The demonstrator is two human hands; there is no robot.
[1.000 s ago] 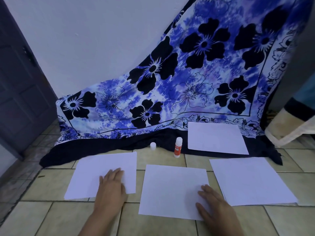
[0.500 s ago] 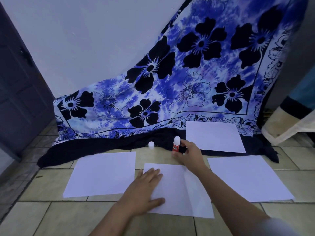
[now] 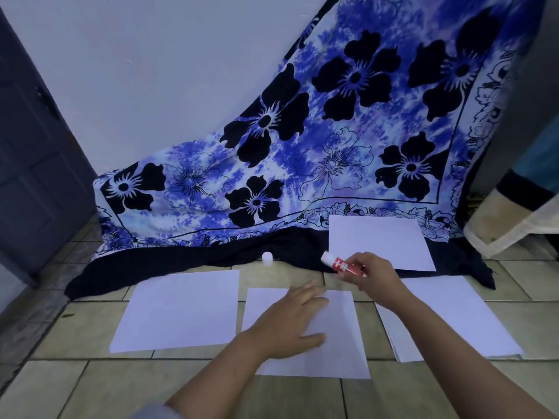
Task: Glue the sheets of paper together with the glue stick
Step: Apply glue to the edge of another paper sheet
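Note:
Several white paper sheets lie on the tiled floor. My left hand [image 3: 290,322] presses flat on the middle sheet [image 3: 338,352]. My right hand [image 3: 373,275] grips the red glue stick [image 3: 340,264], lifted and tilted with its white glue end pointing up and left, above the far edge of the middle sheet. The stick's white cap [image 3: 267,257] stands on the floor by the dark cloth hem. A left sheet [image 3: 178,309], a right stack of sheets [image 3: 459,322] and a far sheet [image 3: 378,240] on the cloth lie around.
A blue and black flowered cloth [image 3: 302,152] drapes from the wall down onto the floor behind the sheets. A dark door [image 3: 33,164] stands at the left. A cream and dark fabric [image 3: 514,219] hangs at the right.
My right hand went from the middle sheet to the standing glue stick, gripped it and lifted it tilted. My left hand shifted from the left sheet onto the middle sheet.

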